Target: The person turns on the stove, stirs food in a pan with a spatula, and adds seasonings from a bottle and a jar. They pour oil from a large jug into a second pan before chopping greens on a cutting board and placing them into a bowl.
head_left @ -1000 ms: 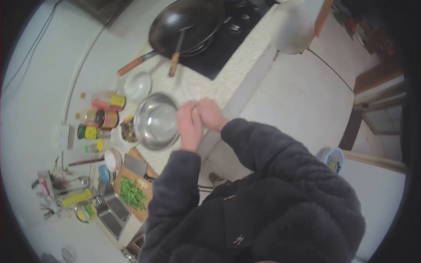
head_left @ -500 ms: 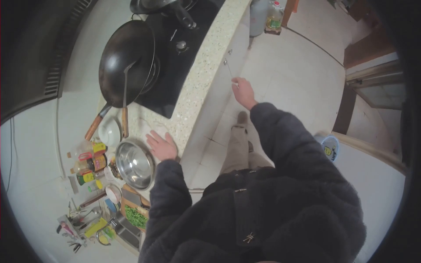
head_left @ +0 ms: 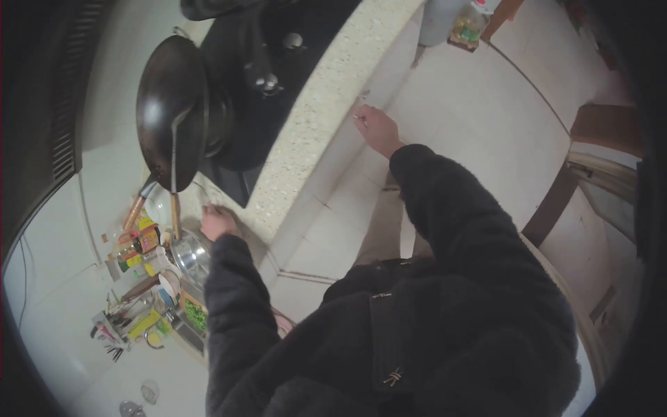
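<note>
While the right hand point(head_left: 377, 130) grips a cabinet handle point(head_left: 357, 117) | left hand point(head_left: 218, 223) half-open (near metal bowl point(head_left: 190, 256))

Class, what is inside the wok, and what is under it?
A metal spatula rests inside the wok, its brown handle jutting past the rim. Underneath, only the edge of a dark burner support shows; the wok covers the rest.

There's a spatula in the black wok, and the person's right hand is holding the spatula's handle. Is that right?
Not quite: the right hand isn't holding the spatula. The head view shows that hand lower down, by the cabinet front under the counter's edge. The spatula is in the black wok, just as you said.
</note>
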### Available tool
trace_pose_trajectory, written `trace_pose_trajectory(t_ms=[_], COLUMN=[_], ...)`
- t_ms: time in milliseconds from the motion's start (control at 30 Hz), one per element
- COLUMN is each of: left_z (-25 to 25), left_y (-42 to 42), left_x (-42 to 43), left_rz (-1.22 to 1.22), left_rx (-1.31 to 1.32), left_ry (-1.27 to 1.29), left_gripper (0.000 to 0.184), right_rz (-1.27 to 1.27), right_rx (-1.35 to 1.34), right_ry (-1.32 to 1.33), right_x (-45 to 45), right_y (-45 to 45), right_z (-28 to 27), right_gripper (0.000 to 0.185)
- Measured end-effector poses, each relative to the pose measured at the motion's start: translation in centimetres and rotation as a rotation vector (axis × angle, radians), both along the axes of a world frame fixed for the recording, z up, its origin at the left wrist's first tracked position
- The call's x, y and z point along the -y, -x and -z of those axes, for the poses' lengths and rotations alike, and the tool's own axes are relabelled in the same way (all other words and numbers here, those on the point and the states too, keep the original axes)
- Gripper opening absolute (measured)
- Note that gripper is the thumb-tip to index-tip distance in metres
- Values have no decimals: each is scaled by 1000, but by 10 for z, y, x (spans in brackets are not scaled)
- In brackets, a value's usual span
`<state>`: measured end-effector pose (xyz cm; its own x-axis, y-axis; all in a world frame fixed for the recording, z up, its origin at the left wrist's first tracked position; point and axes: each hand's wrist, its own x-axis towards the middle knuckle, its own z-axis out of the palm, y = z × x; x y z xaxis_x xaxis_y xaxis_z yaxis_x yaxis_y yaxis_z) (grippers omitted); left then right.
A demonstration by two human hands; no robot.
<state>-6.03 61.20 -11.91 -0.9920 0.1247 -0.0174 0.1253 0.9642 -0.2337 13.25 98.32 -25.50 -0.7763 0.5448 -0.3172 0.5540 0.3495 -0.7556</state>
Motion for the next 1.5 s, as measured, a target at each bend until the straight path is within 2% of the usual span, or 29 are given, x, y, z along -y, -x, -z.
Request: trace_pose_trajectory(t_ms=[67,100,167,200,333,400,500,567,600,667,700,767,800,867,900,1000,1067,1100,1167,1200,1267,1300,1367,1500], left_z=[-17,-20,-15,-13,-11,13,71,116,136,176,196,239,248,238,228,198,213,217,217,201,143,110,33,-87], left_y=[-9,-24,-66,-91,-199,-221,-218,-202,-191,-165,-145,-89,-77,-81,-83,-96,-98,-102,-109,-118,-156,-173,-209,-261], left_x=[-21,-29,-47,-65,-185,-222,-239,-236,-232,-216,-203,-164,-158,-175,-187,-216,-198,-188,-172,-172,-190,-197,-205,-171], left_rz=[-233,-296,105,207,906,1002,775,241,104,-330,-444,-478,-484,-375,-352,-422,21,115,-42,-98,-236,-268,-223,-70], left_rx=[53,73,-186,-243,61,221,569,742,777,873,892,728,689,198,69,141,329,357,511,528,445,399,432,304], left_ry=[77,114,-137,-190,-481,-459,-474,-496,-492,-612,-644,-211,-110,-436,-530,-674,-118,15,91,90,-383,-517,-789,-1061], left_gripper=[66,75,58,53,27,24,30,33,33,34,34,50,55,55,58,50,45,44,65,70,56,54,37,27], right_rz=[62,75,106,115,-66,-189,-361,-435,-449,-490,-505,-504,-506,-479,-482,-417,-423,-445,-524,-568,-614,-639,-623,-629], right_rx=[-69,-75,-156,-172,-192,-127,-90,-229,-265,-349,-367,-362,-355,-332,-325,-357,-301,-295,-100,-66,111,145,79,148], right_ry=[8,25,-3,1,179,325,539,563,574,552,544,476,454,418,393,362,427,436,486,479,524,515,411,194], right_x=[8,17,35,42,80,95,114,130,137,145,147,150,151,153,152,144,141,139,130,124,113,108,97,44], right_y=[-29,-49,-92,-113,-206,-242,-278,-295,-301,-311,-315,-320,-323,-327,-326,-320,-320,-321,-316,-311,-303,-298,-290,-246], right_z=[11,18,31,34,14,20,22,32,36,43,46,50,51,49,47,35,30,25,16,12,6,6,10,13], right_gripper=[20,20,20,20,22,34,41,50,52,51,50,38,36,30,29,16,16,16,25,27,40,44,35,25])
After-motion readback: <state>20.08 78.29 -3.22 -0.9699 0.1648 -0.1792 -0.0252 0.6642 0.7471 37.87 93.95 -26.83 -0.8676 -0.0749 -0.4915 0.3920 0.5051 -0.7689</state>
